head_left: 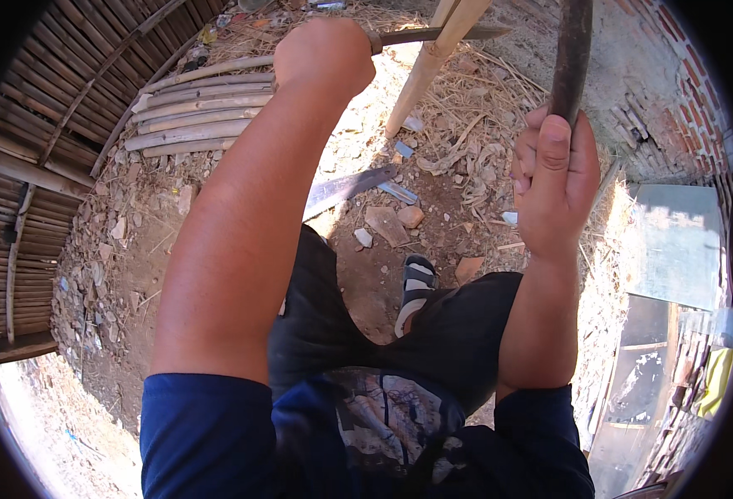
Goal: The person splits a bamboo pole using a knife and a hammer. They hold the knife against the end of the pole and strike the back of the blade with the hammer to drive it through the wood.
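My left hand [325, 60] is closed around the handle of a knife with a long dark blade [401, 37]. The blade points right and crosses a pale, upright wooden pole [416, 81], its tip showing on the far side. Whether it sits in the wood or only lies against it, I cannot tell. My right hand [553, 158] grips the lower end of a thick dark stick [572, 58], thumb laid along it. That stick stands apart from the pole, to its right, and its top runs out of view.
On the ground between my feet and the pole lies a saw blade [345, 190] amid stones and straw. Several cut poles [200, 116] are stacked at the left, near a bamboo slat wall [50, 75]. A brick wall [691, 83] and a pale panel [674, 237] stand at right.
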Tool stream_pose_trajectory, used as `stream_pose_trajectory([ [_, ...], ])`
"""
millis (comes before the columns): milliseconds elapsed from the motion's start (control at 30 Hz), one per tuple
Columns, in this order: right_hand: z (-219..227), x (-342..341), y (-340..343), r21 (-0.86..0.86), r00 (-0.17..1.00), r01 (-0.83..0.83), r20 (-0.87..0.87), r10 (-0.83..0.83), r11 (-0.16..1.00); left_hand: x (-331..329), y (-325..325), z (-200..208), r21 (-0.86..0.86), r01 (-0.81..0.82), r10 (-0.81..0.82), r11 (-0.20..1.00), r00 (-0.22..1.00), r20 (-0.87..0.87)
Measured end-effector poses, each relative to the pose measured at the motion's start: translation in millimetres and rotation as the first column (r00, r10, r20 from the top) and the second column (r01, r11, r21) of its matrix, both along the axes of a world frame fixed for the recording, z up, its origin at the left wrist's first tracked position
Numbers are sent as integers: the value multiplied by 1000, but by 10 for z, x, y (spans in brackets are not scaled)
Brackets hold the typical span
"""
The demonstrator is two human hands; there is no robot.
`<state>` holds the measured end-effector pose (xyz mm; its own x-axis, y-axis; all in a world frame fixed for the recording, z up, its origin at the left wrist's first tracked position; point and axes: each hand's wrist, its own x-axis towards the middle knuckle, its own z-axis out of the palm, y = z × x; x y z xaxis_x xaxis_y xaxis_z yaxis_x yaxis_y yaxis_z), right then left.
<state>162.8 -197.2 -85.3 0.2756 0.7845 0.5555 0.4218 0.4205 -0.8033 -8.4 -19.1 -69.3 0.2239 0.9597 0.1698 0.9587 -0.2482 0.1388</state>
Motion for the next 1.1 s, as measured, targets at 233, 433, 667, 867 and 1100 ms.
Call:
stream_pose_trajectory([
  [233, -397, 64, 122, -353, 932, 278, 326, -162, 893, 42, -21, 53, -28, 15, -14, 999, 1000, 17],
  [433, 250, 18, -78, -115, 999, 25, -37, -30, 993, -31, -55, 38, -5, 36, -35, 999, 994, 101],
  [667, -495, 85, 126, -276, 927, 249, 344, -146, 928, 15, -55, 46, -31, 44, -40, 999, 991, 130],
  [867, 91, 57, 45, -142, 995, 77, 69, -67, 987, -27, -37, 17, -54, -13, 16, 998, 998, 62],
  [1100, -566, 117, 176, -164, 901, 237, 406, -153, 958, 73, -39, 38, -45, 13, -10, 999, 998, 65],
])
